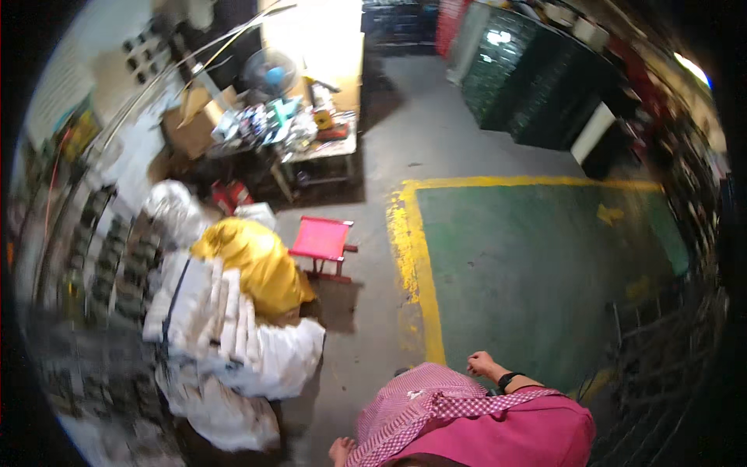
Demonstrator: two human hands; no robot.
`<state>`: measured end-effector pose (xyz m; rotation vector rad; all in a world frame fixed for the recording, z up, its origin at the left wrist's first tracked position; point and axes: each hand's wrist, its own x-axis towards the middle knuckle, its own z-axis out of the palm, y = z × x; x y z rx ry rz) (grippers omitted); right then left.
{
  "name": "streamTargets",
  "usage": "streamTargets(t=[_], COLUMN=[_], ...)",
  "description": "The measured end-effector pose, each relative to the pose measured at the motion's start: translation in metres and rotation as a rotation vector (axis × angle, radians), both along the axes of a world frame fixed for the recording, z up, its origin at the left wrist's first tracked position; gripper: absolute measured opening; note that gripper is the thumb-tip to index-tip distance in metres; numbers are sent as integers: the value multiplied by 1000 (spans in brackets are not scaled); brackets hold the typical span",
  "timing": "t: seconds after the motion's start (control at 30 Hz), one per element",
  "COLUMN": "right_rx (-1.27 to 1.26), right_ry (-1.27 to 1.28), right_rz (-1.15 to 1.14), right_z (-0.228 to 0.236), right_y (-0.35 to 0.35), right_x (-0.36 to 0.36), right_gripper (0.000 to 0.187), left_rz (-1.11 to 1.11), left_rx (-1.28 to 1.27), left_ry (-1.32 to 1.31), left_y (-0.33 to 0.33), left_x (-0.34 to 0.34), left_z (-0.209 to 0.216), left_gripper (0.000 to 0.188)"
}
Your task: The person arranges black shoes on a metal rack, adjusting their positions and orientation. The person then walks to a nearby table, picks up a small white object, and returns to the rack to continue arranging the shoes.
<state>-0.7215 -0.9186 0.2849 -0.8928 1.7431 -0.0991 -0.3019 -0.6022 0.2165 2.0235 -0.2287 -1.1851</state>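
Observation:
My right hand [483, 363] is held out in front of my body over the green floor, with a dark band on its wrist. Its fingers look loosely curled in, and nothing shows in them. Low on the left, my left hand [341, 450] hangs beside my checked apron [416, 401]. Only part of it shows, too small and blurred to read its fingers. Neither hand touches any of the things around. Nearest to the left hand are the white bulky sacks [288, 358], some way off to the left.
A red folding stool [321, 238] stands ahead beside a yellow sack [253, 261]. Behind them a cluttered workbench [342, 148] carries a fan [272, 74]. Dark green wrapped stacks [537, 78] stand far right. A yellow line [412, 257] edges the green floor [529, 272]. Racks [101, 257] line the left.

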Motion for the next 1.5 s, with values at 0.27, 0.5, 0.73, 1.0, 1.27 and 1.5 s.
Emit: streamTargets(t=[0.27, 0.5, 0.73, 1.0, 1.27, 1.5], right_rx=[110, -83, 31, 88, 113, 56], right_ry=[151, -49, -59, -29, -54, -53], right_rz=[-54, -44, -157, -426, -476, -339], right_z=[-28, -36, 18, 18, -23, -16], right_y=[-24, -109, -182, -225, -365, -530], right_x=[5, 78, 141, 103, 30, 1], right_gripper=[23, 20, 24, 23, 23, 24], left_rz=[406, 138, 278, 272, 98, 108], left_rx=[-37, 158, 195, -22, 99, 6], left_ry=[307, 265, 620, 261, 327, 509], left_y=[-174, -137, -244, -516, -617, -733], left_x=[47, 115, 195, 225, 106, -13], left_z=[56, -35, -36, 38, 24, 90], left_gripper=[30, 17, 17, 21, 27, 25])
